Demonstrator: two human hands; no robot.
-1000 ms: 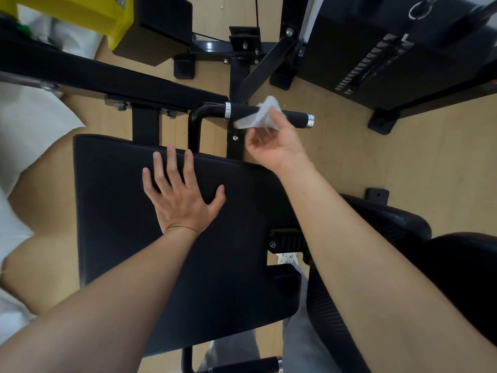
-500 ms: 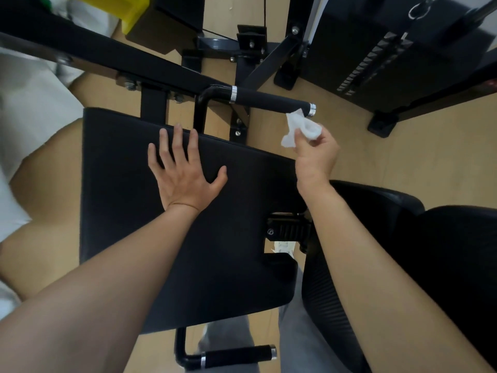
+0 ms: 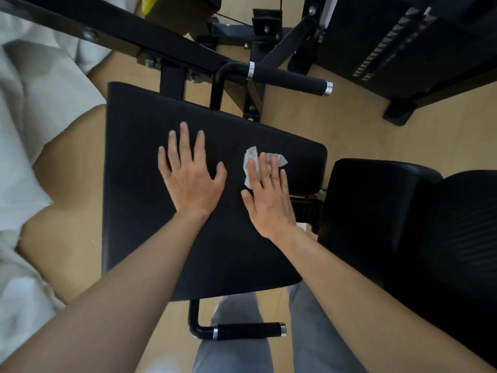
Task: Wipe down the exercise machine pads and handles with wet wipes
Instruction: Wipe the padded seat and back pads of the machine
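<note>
A large black pad [image 3: 139,200] of the exercise machine fills the middle of the view. My left hand [image 3: 191,176] lies flat on it with fingers spread. To its right, my right hand [image 3: 269,197] presses a crumpled white wet wipe [image 3: 251,160] onto the pad with straight fingers. A black foam handle [image 3: 287,79] with silver end rings sticks out beyond the pad's far edge. A second black handle [image 3: 248,331] shows below the pad's near edge.
A black seat pad [image 3: 403,224] stands at the right. The machine's black frame bar [image 3: 121,30] runs across the top left, and a weight stack housing [image 3: 403,44] is at the top right. White cloth [image 3: 32,103] lies at the left on the wooden floor. My grey trouser legs [image 3: 231,354] are below.
My right hand has carried the wipe down from the far handle's end onto the pad and now presses it flat. The left hand has stayed on the pad.
</note>
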